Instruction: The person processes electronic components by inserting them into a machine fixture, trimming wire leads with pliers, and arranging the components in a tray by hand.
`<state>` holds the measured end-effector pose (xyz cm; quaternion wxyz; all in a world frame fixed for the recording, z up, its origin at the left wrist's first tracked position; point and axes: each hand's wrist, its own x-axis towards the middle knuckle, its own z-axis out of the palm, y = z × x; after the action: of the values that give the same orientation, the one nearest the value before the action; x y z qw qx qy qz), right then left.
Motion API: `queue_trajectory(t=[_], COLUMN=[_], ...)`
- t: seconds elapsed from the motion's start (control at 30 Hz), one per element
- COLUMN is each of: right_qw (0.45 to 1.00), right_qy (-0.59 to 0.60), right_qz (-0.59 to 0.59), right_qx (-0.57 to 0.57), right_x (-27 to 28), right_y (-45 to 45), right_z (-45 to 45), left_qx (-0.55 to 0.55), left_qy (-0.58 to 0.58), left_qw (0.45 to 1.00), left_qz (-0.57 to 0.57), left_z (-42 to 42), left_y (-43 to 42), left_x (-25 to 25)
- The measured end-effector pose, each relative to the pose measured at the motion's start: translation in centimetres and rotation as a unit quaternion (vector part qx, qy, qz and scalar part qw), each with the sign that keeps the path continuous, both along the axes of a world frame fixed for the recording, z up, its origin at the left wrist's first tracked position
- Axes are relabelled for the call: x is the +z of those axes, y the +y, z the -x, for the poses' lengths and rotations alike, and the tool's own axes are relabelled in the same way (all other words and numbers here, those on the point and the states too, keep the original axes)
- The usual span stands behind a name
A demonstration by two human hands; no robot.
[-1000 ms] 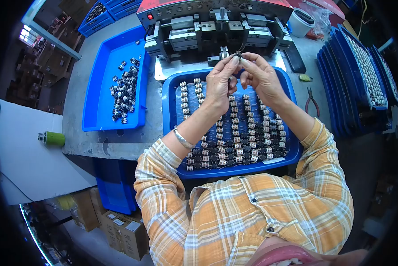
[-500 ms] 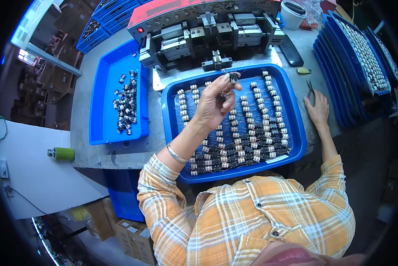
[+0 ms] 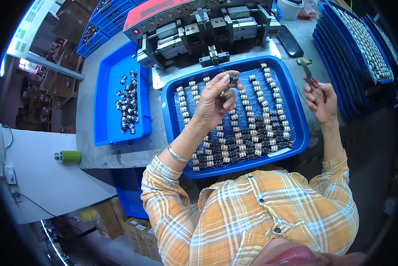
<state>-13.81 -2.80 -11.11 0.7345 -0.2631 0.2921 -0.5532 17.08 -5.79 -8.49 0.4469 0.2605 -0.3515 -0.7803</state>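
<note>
My left hand (image 3: 211, 103) is raised over a blue tray (image 3: 301, 128) and pinches a small black wound coil (image 3: 233, 79) with thin wires. A second dark part (image 3: 223, 96) shows against its curled fingers. Rows of small white-and-black coils (image 3: 279, 106) with loose leads lie in the tray below. Right of the tray, my right hand (image 3: 322, 103) is closed round the handles of slim pliers (image 3: 307, 70), held above the table with their jaws pointing away from me. The fingers partly hide the handles.
A machine with metal clamps (image 3: 214, 57) stands behind the tray. On the left, a blue bin (image 3: 102, 102) holds a heap of coils. A black phone (image 3: 289, 42) lies at the back right, beside stacked blue trays (image 3: 340, 71). A green roll (image 3: 70, 156) sits on a white surface.
My right hand has picked up the pliers from the table and lifted them. My left hand still holds the coil in nearly the same place. The view has shifted slightly.
</note>
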Motion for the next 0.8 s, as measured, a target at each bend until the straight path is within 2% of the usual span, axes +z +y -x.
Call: queue_trajectory(t=[0.1,0.27,0.4,0.5,0.67,0.73,0.77,0.8], right_qw=[0.995,0.966,0.946,0.918,0.907,0.931,0.947,0.947], right_qy=[0.058,0.169,0.256,0.324,0.342,0.293,0.244,0.243], right_qz=[0.045,0.123,0.117,0.169,0.16,0.1,0.1,0.1], right_qx=[0.067,0.153,0.159,0.157,0.186,0.194,0.183,0.183], right_x=[2.5,3.2,3.7,3.3,3.8,3.9,3.5,3.1], right_y=[0.5,0.2,0.3,0.5,0.7,0.6,0.7,0.7], right_z=[-3.9,-7.0,-8.0,-8.1,-8.4,-8.4,-8.6,-8.8], left_qx=[-0.009,0.011,0.009,-0.003,-0.008,-0.012,-0.013,-0.014], left_qy=[-0.034,-0.087,-0.124,-0.132,-0.11,-0.099,-0.087,-0.075], left_qw=[0.999,0.993,0.985,0.983,0.99,0.993,0.995,0.997], left_qz=[0.039,0.083,0.121,0.127,0.082,0.067,0.049,0.03], left_z=[-0.4,-1.0,-0.9,-0.8,-0.9,-0.8,-0.8,-0.8], left_y=[0.3,0.8,1.0,1.2,1.2,1.3,1.3,1.3], left_x=[0.1,0.2,0.3,0.3,0.2,0.2,0.2,0.3])
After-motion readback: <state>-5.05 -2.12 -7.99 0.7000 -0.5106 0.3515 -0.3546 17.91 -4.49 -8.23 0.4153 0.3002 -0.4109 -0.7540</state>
